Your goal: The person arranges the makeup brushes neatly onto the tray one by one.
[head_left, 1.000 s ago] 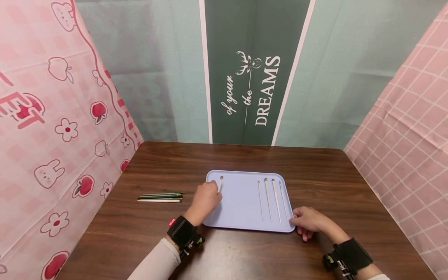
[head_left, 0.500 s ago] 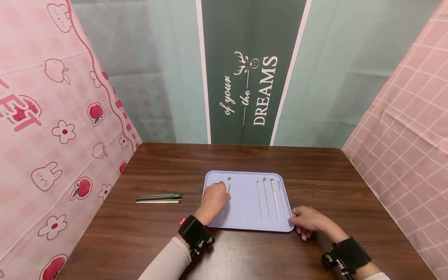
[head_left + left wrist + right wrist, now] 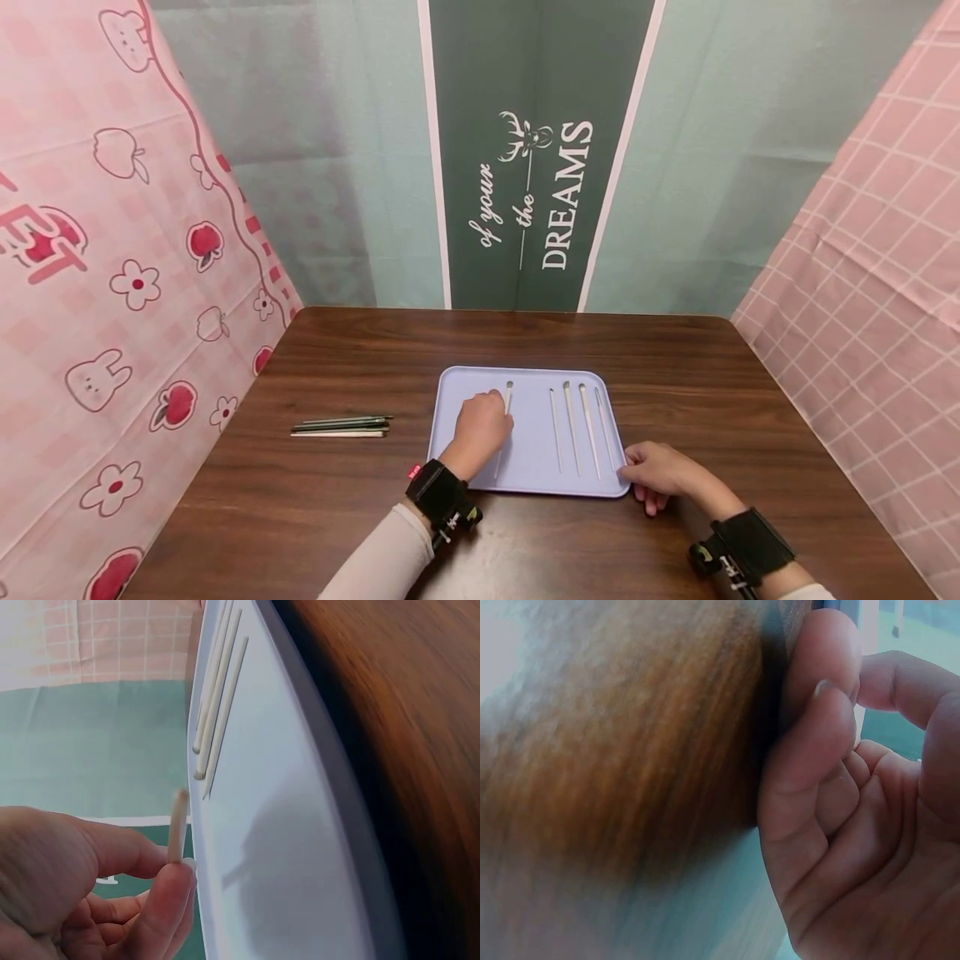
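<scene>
My left hand (image 3: 482,429) pinches a thin white makeup brush (image 3: 509,396) over the left-middle part of the lavender tray (image 3: 528,454). In the left wrist view the brush's pale handle end (image 3: 178,825) sticks up between thumb and fingers, and the tray shows a shadow below. Several white makeup brushes (image 3: 572,429) lie side by side in the tray's right part, tips toward the far side. My right hand (image 3: 660,471) grips the tray's near right corner, thumb at the rim. Its fingers (image 3: 806,772) are curled beside the tray edge in the right wrist view.
A small bundle of dark green and white brushes (image 3: 341,427) lies on the brown wooden table (image 3: 360,358), left of the tray. Patterned cloths hang along the table's back and both sides, the pink one (image 3: 180,358) at left.
My left hand has moved right across the tray, carrying the brush from near the left rim toward the middle. The right hand has stayed at the tray's corner.
</scene>
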The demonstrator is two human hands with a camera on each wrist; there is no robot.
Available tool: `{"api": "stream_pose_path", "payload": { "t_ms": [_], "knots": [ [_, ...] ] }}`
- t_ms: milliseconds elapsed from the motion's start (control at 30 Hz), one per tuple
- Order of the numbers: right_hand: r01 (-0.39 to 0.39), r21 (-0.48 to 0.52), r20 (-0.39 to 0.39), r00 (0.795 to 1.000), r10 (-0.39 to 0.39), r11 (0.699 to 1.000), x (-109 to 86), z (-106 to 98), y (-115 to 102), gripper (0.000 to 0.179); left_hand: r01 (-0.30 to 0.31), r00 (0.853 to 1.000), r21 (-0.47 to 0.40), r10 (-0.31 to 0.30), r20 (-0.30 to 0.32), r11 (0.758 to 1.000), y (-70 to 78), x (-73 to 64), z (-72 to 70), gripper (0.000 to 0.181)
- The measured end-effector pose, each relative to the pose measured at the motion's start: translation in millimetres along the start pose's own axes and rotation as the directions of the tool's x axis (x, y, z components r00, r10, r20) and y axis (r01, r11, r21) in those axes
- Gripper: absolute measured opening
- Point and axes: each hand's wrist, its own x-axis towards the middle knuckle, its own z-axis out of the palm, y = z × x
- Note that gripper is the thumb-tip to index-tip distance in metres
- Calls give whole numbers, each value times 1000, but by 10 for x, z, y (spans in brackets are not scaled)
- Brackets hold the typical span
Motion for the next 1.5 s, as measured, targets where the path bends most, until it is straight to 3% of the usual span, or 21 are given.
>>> {"api": "stream_pose_path", "payload": {
  "t_ms": [500, 933, 1500],
  "knots": [
    [17, 11, 7, 1000, -17, 1000, -1, 1, 13, 22, 24, 1000, -12, -24, 17, 1000, 151, 64, 158, 15],
    [9, 16, 6, 1000, -9, 1000, 6, 6, 33, 22, 73, 994, -61, -68, 80, 995, 256, 141, 240, 13],
    [5, 11, 9, 1000, -5, 1000, 9, 2, 37, 23, 27, 999, -23, -26, 36, 999, 345, 183, 366, 15]
  ]
}}
